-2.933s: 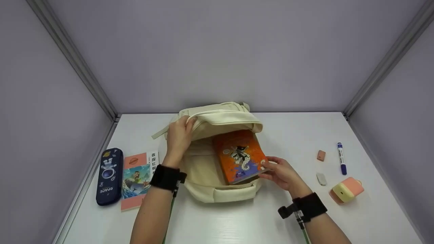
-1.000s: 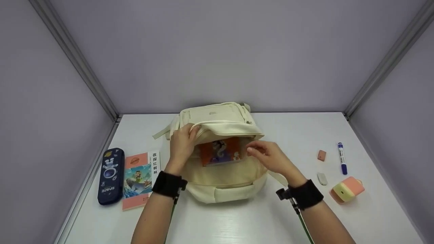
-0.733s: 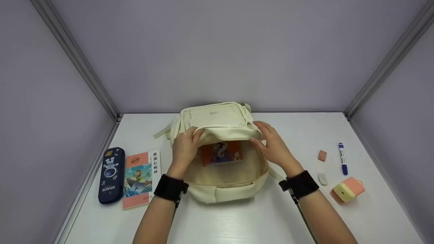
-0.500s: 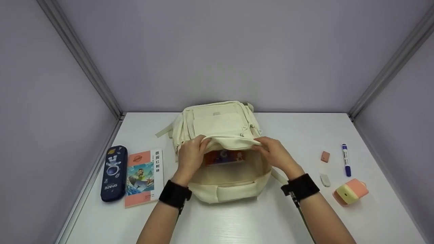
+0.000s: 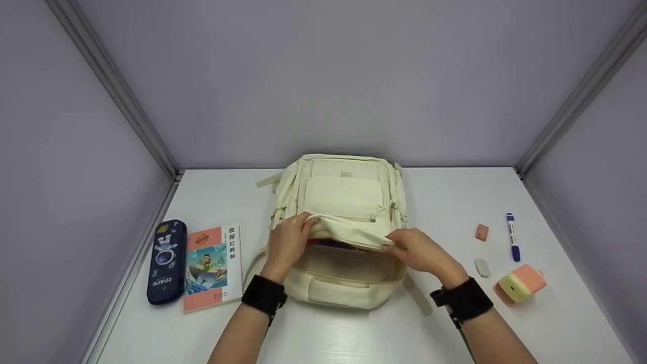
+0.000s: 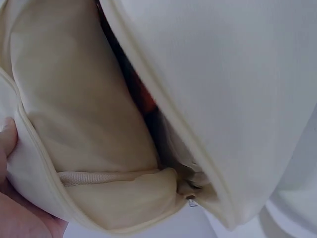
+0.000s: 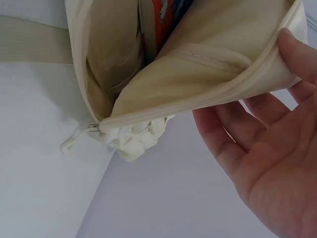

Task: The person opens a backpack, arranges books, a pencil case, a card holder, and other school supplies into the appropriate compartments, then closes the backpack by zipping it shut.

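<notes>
The left hand (image 5: 289, 245) and right hand (image 5: 420, 251) pinch the flap (image 5: 349, 230) of the backpack (image 5: 344, 193) on the table (image 5: 328, 338), book (image 7: 161, 26) inside, apparently adjusting its opening; the next move likely calls for even tension.

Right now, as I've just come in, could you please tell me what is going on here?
A person is holding the edge of a cream backpack's front flap, with the left hand at one side and the right hand at the other. The backpack is unzipped and gaping, and an orange book shows inside. On the table, a navy case and a paperback lie to the left; a marker lies to the right.
</notes>
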`<action>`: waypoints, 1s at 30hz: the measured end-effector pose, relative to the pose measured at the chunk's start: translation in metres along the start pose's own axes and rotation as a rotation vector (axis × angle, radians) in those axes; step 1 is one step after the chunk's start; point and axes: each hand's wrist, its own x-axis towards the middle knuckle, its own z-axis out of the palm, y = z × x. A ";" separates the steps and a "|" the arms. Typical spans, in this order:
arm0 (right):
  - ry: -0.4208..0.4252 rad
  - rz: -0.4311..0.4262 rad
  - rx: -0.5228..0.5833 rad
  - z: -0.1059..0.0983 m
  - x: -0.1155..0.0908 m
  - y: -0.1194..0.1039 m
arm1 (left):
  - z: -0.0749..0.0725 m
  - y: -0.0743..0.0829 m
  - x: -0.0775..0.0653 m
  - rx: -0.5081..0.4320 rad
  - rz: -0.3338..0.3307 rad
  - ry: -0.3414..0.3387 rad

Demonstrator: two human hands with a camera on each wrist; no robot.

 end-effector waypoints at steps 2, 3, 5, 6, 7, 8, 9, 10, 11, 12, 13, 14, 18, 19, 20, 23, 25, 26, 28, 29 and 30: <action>-0.028 -0.023 -0.016 0.000 -0.003 -0.003 | 0.003 -0.001 -0.001 -0.018 -0.006 -0.013; -0.040 -0.038 -0.021 -0.001 -0.004 -0.004 | 0.004 -0.001 -0.002 -0.024 -0.007 -0.019; -0.061 -0.067 -0.028 -0.002 -0.005 -0.005 | 0.006 -0.002 -0.003 -0.037 -0.011 -0.034; -0.071 -0.077 -0.024 -0.002 -0.004 -0.004 | 0.007 -0.002 -0.003 -0.042 -0.014 -0.039; -0.079 -0.086 -0.015 -0.002 -0.004 -0.004 | 0.008 -0.003 -0.004 -0.047 -0.021 -0.045; -0.084 -0.087 0.001 -0.002 -0.003 -0.002 | 0.008 -0.003 -0.003 -0.051 -0.026 -0.049; -0.091 -0.084 0.024 -0.002 -0.002 -0.001 | 0.008 -0.004 -0.003 -0.058 -0.029 -0.049; -0.100 -0.073 0.055 -0.002 0.000 0.002 | 0.009 -0.005 -0.002 -0.068 -0.031 -0.046; -0.110 -0.058 0.091 -0.001 0.001 0.004 | 0.009 -0.006 -0.001 -0.078 -0.031 -0.040; -0.121 -0.037 0.132 0.000 0.002 0.007 | 0.008 -0.007 0.000 -0.088 -0.030 -0.033; -0.132 -0.017 0.175 0.000 0.003 0.010 | 0.008 -0.007 0.001 -0.099 -0.029 -0.028; -0.144 0.005 0.223 0.001 0.004 0.012 | 0.007 -0.008 0.002 -0.109 -0.026 -0.023; -0.155 0.035 0.354 0.003 0.010 0.019 | 0.005 -0.009 0.005 -0.143 -0.037 -0.018; -0.147 0.032 0.369 0.003 0.013 0.020 | 0.005 -0.009 0.005 -0.149 -0.044 -0.017; -0.137 0.029 0.383 0.003 0.014 0.020 | 0.005 -0.009 0.005 -0.152 -0.051 -0.016; -0.082 0.020 0.374 0.000 0.019 0.018 | 0.003 -0.009 0.006 -0.161 -0.064 -0.003; -0.044 0.009 0.365 -0.005 0.020 0.010 | 0.001 -0.009 0.006 -0.160 -0.063 0.011; -0.029 0.007 0.369 -0.009 0.020 0.006 | 0.000 -0.009 0.006 -0.158 -0.063 0.019; 0.004 0.002 0.379 -0.017 0.021 -0.004 | -0.003 -0.008 0.006 -0.152 -0.068 0.036; 0.022 -0.004 0.382 -0.021 0.021 -0.009 | -0.004 -0.007 0.006 -0.147 -0.070 0.044; 0.040 -0.011 0.389 -0.025 0.021 -0.012 | -0.006 -0.007 0.006 -0.140 -0.072 0.051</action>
